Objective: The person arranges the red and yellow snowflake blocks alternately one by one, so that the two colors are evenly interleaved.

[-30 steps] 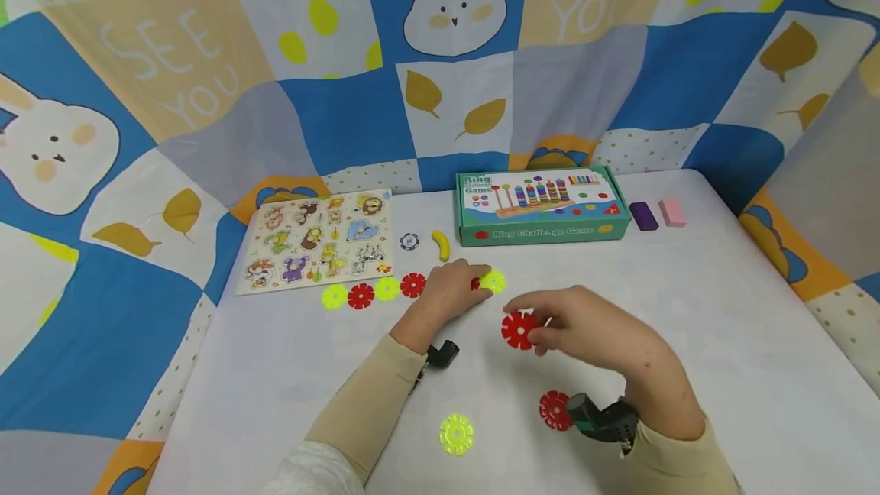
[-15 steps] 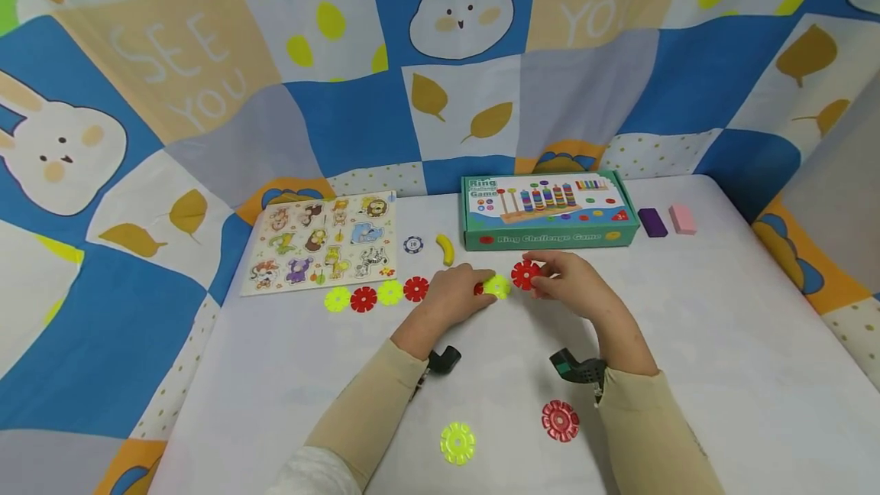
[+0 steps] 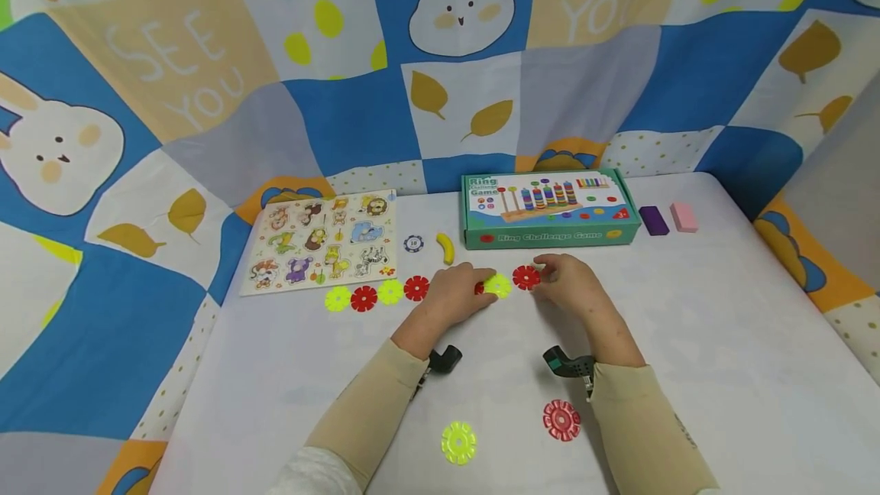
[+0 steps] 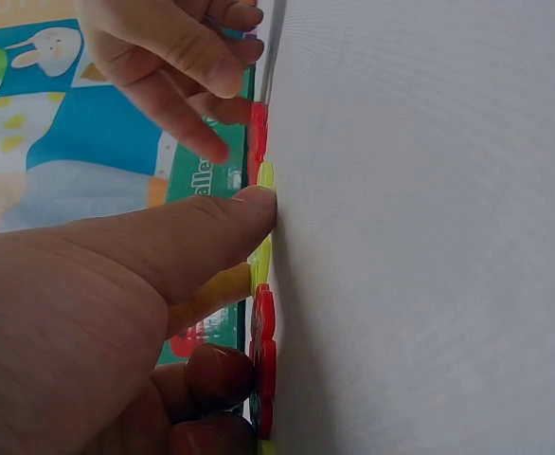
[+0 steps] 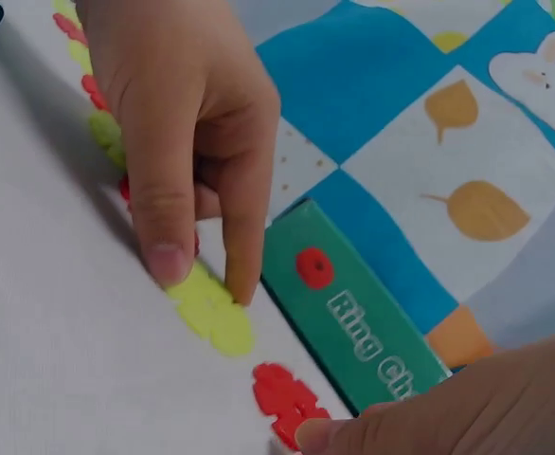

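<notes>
My left hand [image 3: 455, 292] pinches a yellow-green notched plastic disc [image 3: 498, 286] by its edges, between thumb and index finger. A red notched disc [image 3: 479, 289] shows partly beneath that hand. Just to the right, my right hand [image 3: 571, 281] holds another red notched disc [image 3: 526, 277] by its right edge, flat at the table. A small gap parts this disc from the yellow-green one, as the right wrist view shows between the red disc [image 5: 282, 393] and the yellow-green disc [image 5: 211, 313]. Leftward runs a row of alternating discs, including a red disc [image 3: 416, 288]; the left hand hides part of the row.
Nearer the front lie a loose yellow-green disc [image 3: 458, 443] and a loose red disc [image 3: 561, 420]. Behind the row are an animal puzzle board [image 3: 319, 243], a poker chip [image 3: 413, 244], a toy banana [image 3: 445, 248], a green game box [image 3: 550, 208], a purple block [image 3: 654, 221] and a pink block [image 3: 684, 217].
My right hand has carried the red disc away from me, up to the right end of the row, and lowered it to the table. My left hand has stayed at the yellow-green disc.
</notes>
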Motion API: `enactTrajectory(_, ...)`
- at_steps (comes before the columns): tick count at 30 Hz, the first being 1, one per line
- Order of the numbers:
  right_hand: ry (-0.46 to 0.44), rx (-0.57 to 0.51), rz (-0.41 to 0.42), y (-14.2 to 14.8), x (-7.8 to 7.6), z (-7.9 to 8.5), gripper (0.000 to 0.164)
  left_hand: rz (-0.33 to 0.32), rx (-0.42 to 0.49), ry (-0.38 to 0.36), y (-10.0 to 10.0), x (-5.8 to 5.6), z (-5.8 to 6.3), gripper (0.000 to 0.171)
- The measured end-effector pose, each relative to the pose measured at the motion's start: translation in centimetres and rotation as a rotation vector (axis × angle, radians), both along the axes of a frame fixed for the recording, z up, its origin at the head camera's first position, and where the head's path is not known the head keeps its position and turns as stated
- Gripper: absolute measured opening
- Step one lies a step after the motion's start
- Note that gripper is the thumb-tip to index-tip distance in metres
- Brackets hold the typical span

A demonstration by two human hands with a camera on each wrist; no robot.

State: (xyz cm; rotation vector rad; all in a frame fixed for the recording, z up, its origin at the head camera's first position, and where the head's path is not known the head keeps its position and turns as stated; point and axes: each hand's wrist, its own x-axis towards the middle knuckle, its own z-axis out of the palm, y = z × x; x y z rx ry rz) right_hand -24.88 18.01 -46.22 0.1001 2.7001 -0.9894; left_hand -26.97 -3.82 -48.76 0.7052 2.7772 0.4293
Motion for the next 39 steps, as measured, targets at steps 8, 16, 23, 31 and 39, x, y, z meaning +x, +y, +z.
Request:
enactTrajectory(8,0.045,0.065,0.004,-0.1,0.2,-0.6,0.033,0.007,-0.013,-0.008,0.1,0.1,0.3,0.055)
enactTrajectory(16,0.030,0.062,0.015,-0.1,0.2,-0.7,0.029,0.006,-0.027,-0.007,0.2,0.3,0.5,0.055)
enactTrajectory(23,0.046,0.128,0.093,-0.5,0.1,-0.8,0.045,0.004,-0.042,0.013,0.2,0.2,0.2,0.055)
enactTrajectory(31,0.051,0.146,0.075,-0.6,0.2,-1.1,0.051,0.005,-0.034,0.014,0.3,0.2,0.2,0.056)
enactTrajectory(39,0.032,0.088,0.050,0.1,0.1,-0.7,0.041,0.004,-0.062,0.028,0.4,0.3,0.5,0.056)
